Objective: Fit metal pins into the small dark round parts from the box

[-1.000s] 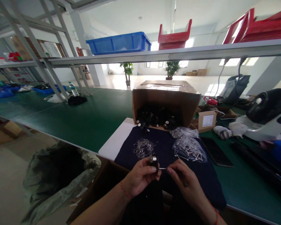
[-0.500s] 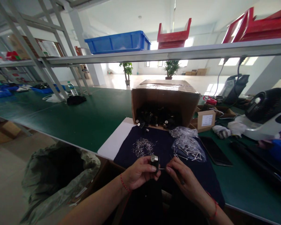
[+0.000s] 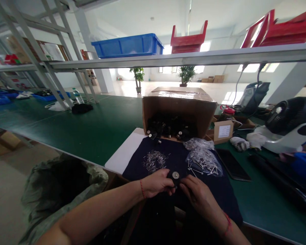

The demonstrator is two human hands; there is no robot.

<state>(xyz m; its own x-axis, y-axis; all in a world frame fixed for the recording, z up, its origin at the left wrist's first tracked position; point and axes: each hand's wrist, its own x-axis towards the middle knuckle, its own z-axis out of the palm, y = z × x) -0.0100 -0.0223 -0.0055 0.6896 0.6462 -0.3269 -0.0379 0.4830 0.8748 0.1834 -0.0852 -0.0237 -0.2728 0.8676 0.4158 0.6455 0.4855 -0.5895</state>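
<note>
My left hand [image 3: 159, 183] is closed round a small black part with a round silver metal cap [image 3: 175, 175], which now faces me. Close against its right side, the fingers of my right hand [image 3: 197, 192] are pinched together, and what lies in them is hidden. Just beyond my left hand, a loose heap of small thin metal pins [image 3: 155, 161] lies on a dark blue cloth [image 3: 132, 166]. Behind my right hand is a clear plastic bag [image 3: 200, 146] with long metal screws or pins, some spilling out.
An open cardboard box [image 3: 180, 97] on its side holds several black parts with silver caps. At right are a phone-like dark slab [image 3: 233, 165], gloves [image 3: 239, 143] and a black-and-white machine [image 3: 290, 119]. A lined bin [image 3: 63, 190] stands lower left; a shelf [image 3: 183, 58] crosses above.
The black part has turned so its silver cap faces me, and it has shifted slightly right. The thin metal shaft seen between it and my right fingers is now out of sight.
</note>
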